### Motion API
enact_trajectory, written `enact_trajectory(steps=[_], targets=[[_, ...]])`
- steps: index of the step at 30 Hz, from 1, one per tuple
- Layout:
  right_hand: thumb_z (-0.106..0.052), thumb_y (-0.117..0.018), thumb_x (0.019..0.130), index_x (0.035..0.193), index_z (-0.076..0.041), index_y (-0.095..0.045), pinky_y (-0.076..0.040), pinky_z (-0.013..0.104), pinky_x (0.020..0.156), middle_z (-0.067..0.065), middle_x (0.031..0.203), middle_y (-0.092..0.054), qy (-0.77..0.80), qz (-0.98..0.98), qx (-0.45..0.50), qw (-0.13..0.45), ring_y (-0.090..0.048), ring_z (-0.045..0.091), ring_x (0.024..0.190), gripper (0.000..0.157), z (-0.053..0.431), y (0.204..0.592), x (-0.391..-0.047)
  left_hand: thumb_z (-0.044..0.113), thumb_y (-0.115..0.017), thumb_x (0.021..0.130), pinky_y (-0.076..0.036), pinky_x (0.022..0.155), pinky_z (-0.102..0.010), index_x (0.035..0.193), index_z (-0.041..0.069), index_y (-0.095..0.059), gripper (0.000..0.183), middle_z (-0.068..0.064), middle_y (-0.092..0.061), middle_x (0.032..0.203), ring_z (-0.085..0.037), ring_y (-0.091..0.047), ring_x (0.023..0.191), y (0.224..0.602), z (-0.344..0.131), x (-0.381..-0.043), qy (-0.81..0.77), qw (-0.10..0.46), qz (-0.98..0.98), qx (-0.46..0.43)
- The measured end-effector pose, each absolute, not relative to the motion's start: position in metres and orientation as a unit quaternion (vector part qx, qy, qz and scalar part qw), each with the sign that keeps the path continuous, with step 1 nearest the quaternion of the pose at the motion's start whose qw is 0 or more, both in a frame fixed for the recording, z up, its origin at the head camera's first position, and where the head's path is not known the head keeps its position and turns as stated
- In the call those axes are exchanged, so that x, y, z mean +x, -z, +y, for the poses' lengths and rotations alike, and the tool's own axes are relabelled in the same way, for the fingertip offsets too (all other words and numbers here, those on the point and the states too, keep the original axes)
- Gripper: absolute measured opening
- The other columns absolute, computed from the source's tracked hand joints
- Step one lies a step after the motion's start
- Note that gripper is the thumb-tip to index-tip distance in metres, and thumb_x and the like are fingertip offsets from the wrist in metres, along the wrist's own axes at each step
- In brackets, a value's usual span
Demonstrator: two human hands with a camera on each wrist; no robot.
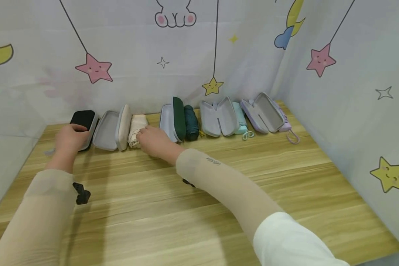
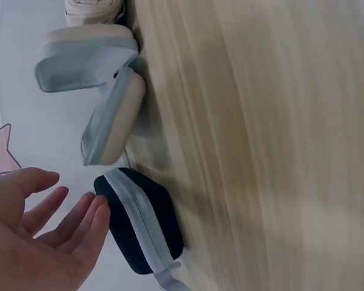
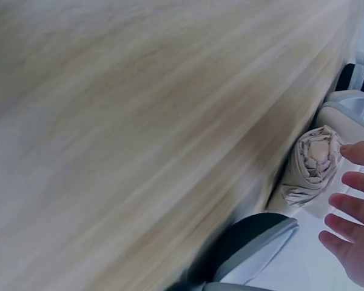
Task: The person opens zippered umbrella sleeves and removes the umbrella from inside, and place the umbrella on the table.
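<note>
My left hand is at the closed black zip case on the far left. In the left wrist view its loosely bent fingers lie beside the black case, with the tips at its edge and no grip. Just right of that case stands an open beige case. A rolled beige umbrella lies beside it, and my right hand reaches to its near end. The right wrist view shows that hand with spread fingers, the topmost fingertip close to the rolled umbrella; contact is unclear.
Further right along the wall stand an open green case, a dark green umbrella, an open grey-lined case, a mint umbrella, an open lavender case and a lilac umbrella. All rest on the wooden table.
</note>
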State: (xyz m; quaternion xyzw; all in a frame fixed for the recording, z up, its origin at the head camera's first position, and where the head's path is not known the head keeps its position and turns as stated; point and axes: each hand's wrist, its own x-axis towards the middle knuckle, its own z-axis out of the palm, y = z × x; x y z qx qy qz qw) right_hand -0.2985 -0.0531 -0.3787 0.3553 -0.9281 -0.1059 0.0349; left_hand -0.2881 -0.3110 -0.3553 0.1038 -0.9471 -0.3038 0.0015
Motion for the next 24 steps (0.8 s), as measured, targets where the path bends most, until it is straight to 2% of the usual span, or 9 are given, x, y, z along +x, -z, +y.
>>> enact_trajectory(steps=[5,11,13,16,18,20,24], targets=[[-0.029,-0.05,0.101,0.114,-0.018,-0.067,-0.046,0.026,0.079,-0.003,0.108,-0.063,0.087,-0.918,0.382,0.062,-0.055,0.014,0.096,0.024,-0.039,0.372,-0.288,0.022,-0.048,0.098,-0.041,0.089,-0.059,0.129,-0.009,-0.05,0.045,-0.038,-0.044,0.13,-0.055,-0.043,0.113,0.359,-0.318,-0.284,0.253,0.018,-0.96,0.116],[-0.037,-0.053,0.101,0.12,-0.018,-0.065,-0.044,0.029,0.085,-0.002,0.11,-0.062,0.085,-0.911,0.401,0.048,-0.054,0.015,0.099,0.029,-0.02,0.365,-0.274,0.031,-0.05,0.099,-0.037,0.093,-0.061,0.134,-0.017,-0.041,0.06,-0.044,-0.038,0.128,-0.058,-0.036,0.116,0.366,-0.329,-0.282,0.15,-0.012,-0.981,0.121],[-0.039,-0.053,0.101,0.122,-0.018,-0.064,-0.045,0.03,0.086,-0.002,0.113,-0.062,0.086,-0.909,0.405,0.038,-0.054,0.015,0.102,0.032,-0.012,0.365,-0.269,0.038,-0.049,0.099,-0.04,0.088,-0.059,0.135,-0.018,-0.038,0.067,-0.045,-0.038,0.127,-0.057,-0.038,0.114,0.368,-0.332,-0.283,0.122,-0.024,-0.983,0.134],[-0.04,-0.053,0.1,0.125,-0.018,-0.064,-0.047,0.03,0.087,-0.002,0.115,-0.063,0.089,-0.906,0.412,0.028,-0.056,0.015,0.105,0.034,0.003,0.366,-0.261,0.044,-0.05,0.098,-0.047,0.073,-0.052,0.131,-0.019,-0.042,0.072,-0.046,-0.043,0.121,-0.056,-0.047,0.105,0.372,-0.336,-0.286,0.104,-0.028,-0.984,0.143],[-0.039,-0.054,0.1,0.125,-0.018,-0.064,-0.048,0.03,0.086,-0.002,0.116,-0.064,0.086,-0.906,0.414,0.016,-0.057,0.015,0.104,0.034,0.014,0.366,-0.257,0.046,-0.051,0.097,-0.048,0.063,-0.048,0.124,-0.022,-0.045,0.074,-0.046,-0.047,0.115,-0.055,-0.052,0.098,0.375,-0.339,-0.288,0.097,-0.027,-0.985,0.139],[-0.039,-0.055,0.1,0.125,-0.017,-0.065,-0.048,0.029,0.086,-0.002,0.114,-0.065,0.085,-0.903,0.421,0.009,-0.058,0.015,0.102,0.034,0.024,0.367,-0.253,0.045,-0.053,0.097,-0.048,0.058,-0.048,0.116,-0.025,-0.046,0.073,-0.046,-0.05,0.11,-0.055,-0.054,0.093,0.377,-0.341,-0.29,0.106,-0.023,-0.986,0.129],[-0.037,-0.057,0.099,0.123,-0.016,-0.066,-0.048,0.029,0.085,-0.001,0.112,-0.066,0.067,-0.899,0.434,0.005,-0.059,0.016,0.101,0.033,0.042,0.369,-0.246,0.042,-0.055,0.097,-0.048,0.058,-0.049,0.112,-0.026,-0.046,0.07,-0.044,-0.051,0.108,-0.053,-0.057,0.089,0.379,-0.345,-0.292,0.126,-0.025,-0.983,0.131]])
